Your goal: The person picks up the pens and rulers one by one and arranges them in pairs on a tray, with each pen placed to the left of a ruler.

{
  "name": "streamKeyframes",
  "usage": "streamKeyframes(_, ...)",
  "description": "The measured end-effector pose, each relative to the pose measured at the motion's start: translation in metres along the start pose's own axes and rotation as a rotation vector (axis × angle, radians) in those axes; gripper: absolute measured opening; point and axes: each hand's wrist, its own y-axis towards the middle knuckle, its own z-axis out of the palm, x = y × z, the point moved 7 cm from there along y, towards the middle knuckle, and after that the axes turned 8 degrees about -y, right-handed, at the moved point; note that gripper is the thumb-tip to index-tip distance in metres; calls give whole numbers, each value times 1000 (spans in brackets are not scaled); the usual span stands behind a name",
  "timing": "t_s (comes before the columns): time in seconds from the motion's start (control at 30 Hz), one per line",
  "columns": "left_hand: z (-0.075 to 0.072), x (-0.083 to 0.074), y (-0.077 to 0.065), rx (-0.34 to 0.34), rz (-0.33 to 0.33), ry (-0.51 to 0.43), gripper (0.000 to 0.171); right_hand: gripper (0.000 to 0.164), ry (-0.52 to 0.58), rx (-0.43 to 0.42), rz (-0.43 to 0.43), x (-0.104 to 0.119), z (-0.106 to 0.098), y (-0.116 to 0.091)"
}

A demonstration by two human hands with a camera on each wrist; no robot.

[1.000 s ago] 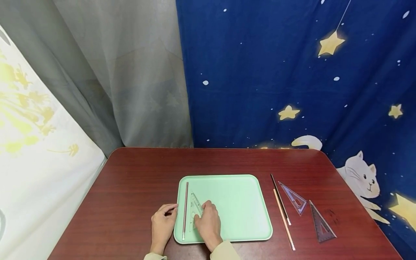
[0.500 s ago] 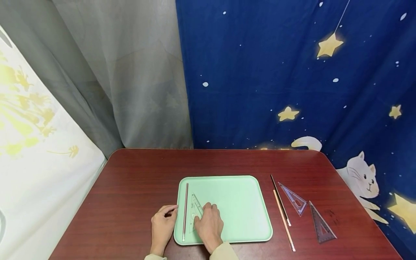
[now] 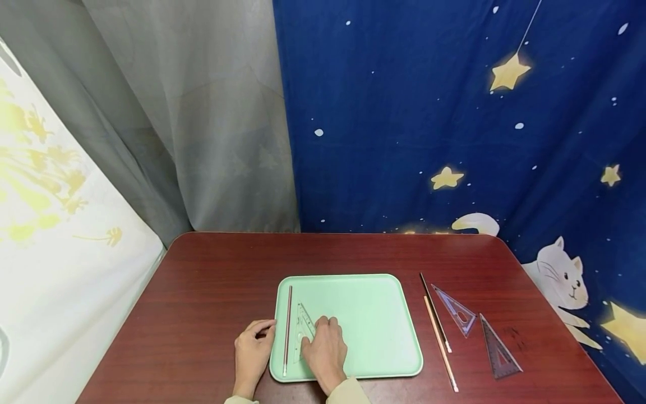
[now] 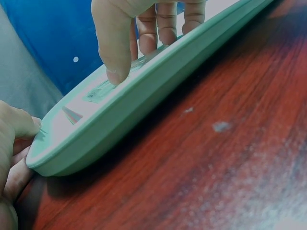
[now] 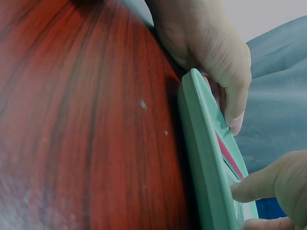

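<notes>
On the left part of a mint-green tray [image 3: 368,325] lies a dark red pencil [image 3: 288,331], parallel to the left rim. Right beside it is a clear triangular set square [image 3: 301,324], partly hidden by my right hand [image 3: 326,349]. The right thumb and fingers reach down onto the set square from both sides and hold it flat on the tray. My left hand [image 3: 254,350] pinches the tray's left rim; the left wrist view shows its thumb [image 4: 21,122] over the edge and its fingers lower down outside.
To the right of the tray, a black pencil [image 3: 436,314] and a natural-wood pencil [image 3: 441,345] lie close together. A purplish clear set square [image 3: 460,317] and a dark set square [image 3: 499,353] lie farther right on the red-brown table [image 3: 222,269]. Curtains hang behind.
The head view has tipped slightly, shifting everything a little downward. My right hand has spread slightly to the right over the set square. The left hand keeps its place at the rim.
</notes>
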Motion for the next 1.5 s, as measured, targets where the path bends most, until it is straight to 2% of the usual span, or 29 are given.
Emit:
streamKeyframes(0.4,1,0,-2,-3,17,-12,12,25,68,-9,-8,-4,-4,0)
streamKeyframes(0.67,0,0,-3,0,-3,-14,13,25,85,-19,-4,-9,-10,0)
streamKeyframes(1.2,-1,0,-1,-11,12,3,10,26,95,-61,30,-34,-23,6)
streamKeyframes(1.3,-1,0,-1,-6,17,4,10,26,125,-55,44,-39,-26,8)
streamKeyframes(1.5,-1,0,-1,-3,42,2,12,23,256,-41,58,-50,-33,13)
